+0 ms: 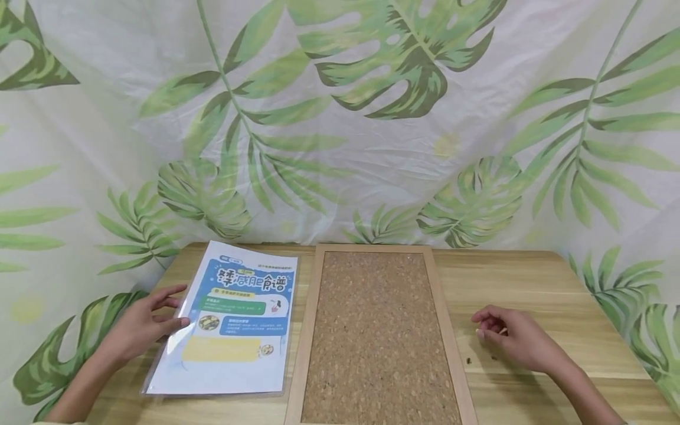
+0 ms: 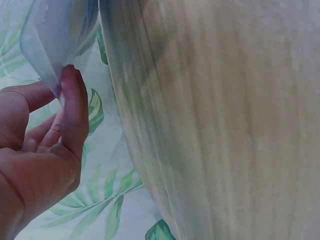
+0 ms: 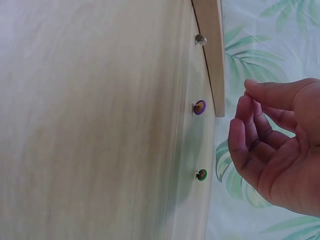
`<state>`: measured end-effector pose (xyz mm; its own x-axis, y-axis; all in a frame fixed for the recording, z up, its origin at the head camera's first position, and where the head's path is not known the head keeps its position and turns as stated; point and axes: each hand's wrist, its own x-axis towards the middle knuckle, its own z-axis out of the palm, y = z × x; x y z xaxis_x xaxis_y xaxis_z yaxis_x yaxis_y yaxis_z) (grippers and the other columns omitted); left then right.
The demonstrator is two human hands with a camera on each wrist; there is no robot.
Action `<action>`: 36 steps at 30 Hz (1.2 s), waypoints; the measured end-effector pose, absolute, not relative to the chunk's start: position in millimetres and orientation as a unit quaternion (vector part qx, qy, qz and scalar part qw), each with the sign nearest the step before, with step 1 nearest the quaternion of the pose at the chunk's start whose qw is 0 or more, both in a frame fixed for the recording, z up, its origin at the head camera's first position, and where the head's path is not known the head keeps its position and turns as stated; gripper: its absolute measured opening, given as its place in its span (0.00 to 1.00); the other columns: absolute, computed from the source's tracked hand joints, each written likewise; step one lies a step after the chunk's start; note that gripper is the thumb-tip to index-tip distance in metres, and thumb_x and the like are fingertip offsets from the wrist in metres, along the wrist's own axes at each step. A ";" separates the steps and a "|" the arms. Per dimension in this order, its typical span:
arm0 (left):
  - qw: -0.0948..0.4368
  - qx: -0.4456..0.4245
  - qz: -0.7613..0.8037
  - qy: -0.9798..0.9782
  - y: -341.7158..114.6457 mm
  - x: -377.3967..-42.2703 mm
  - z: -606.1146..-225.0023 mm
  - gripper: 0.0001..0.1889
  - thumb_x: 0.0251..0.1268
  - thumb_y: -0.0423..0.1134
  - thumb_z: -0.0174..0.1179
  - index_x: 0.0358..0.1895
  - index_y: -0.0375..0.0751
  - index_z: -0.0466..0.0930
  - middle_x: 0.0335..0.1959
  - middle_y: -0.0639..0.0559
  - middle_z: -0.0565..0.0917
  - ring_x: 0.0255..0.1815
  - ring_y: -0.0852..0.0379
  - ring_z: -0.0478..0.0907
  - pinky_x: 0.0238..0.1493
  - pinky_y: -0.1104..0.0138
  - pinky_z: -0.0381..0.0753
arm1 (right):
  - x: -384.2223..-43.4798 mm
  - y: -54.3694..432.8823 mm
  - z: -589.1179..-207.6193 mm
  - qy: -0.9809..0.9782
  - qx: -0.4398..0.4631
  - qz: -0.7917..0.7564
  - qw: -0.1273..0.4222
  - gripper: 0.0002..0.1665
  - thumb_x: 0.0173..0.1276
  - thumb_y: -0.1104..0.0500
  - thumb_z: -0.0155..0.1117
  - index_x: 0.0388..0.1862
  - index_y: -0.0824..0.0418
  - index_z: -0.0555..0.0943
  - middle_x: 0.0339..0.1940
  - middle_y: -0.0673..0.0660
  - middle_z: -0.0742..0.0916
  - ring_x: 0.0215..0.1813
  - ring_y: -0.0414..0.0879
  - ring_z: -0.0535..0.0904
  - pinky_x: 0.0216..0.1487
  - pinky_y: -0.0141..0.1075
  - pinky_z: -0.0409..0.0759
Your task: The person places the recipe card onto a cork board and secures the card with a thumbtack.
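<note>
A printed sheet in a clear plastic cover (image 1: 234,372) lies left of the corkboard. My left hand (image 1: 135,326) pinches its left edge between thumb and fingers; in the left wrist view the transparent film (image 2: 55,45) comes down into that pinch. Over the table right of the board, my right hand (image 1: 520,341) hovers with loosely curled fingers, thumb tip close to the index tip. Nothing shows between them. Three thumbtacks stand on the table near it in the right wrist view: a silver one (image 3: 201,39), a purple-rimmed one (image 3: 199,107) and a green one (image 3: 201,175).
The wood-framed corkboard (image 1: 382,336) lies in the middle, between both hands. Under everything is a wood-grain tabletop (image 1: 510,277). Behind and beside it hangs a leaf-patterned curtain (image 1: 372,153).
</note>
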<state>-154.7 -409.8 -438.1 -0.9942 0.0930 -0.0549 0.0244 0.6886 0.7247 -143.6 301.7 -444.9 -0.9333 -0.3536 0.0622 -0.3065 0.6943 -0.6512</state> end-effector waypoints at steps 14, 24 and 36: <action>-0.056 0.011 0.472 0.880 -409.8 -149.3 -423.2 0.37 0.78 0.37 0.66 0.85 0.46 0.63 0.49 0.87 0.80 0.37 0.67 0.90 0.31 0.64 0.94 | -142.7 299.4 -437.7 0.918 -0.149 -0.369 0.005 0.05 0.77 0.63 0.68 0.47 0.61 0.87 0.36 0.51 0.88 0.38 0.31 0.78 0.36 0.29 0.82; -0.040 -0.010 0.556 0.830 -387.3 -147.6 -405.1 0.37 0.77 0.37 0.67 0.84 0.52 0.65 0.51 0.82 0.82 0.37 0.68 0.89 0.30 0.66 0.92 | -145.4 295.5 -436.7 0.913 -0.146 -0.381 0.023 0.06 0.78 0.60 0.68 0.49 0.60 0.88 0.38 0.50 0.88 0.38 0.32 0.78 0.36 0.29 0.81; -0.009 0.037 0.690 0.723 -348.5 -147.0 -395.6 0.34 0.77 0.27 0.63 0.83 0.48 0.67 0.56 0.65 0.84 0.36 0.59 0.91 0.33 0.62 0.94 | -149.7 292.2 -436.4 0.905 -0.153 -0.395 0.028 0.07 0.80 0.59 0.67 0.49 0.61 0.87 0.38 0.52 0.88 0.38 0.33 0.79 0.35 0.30 0.81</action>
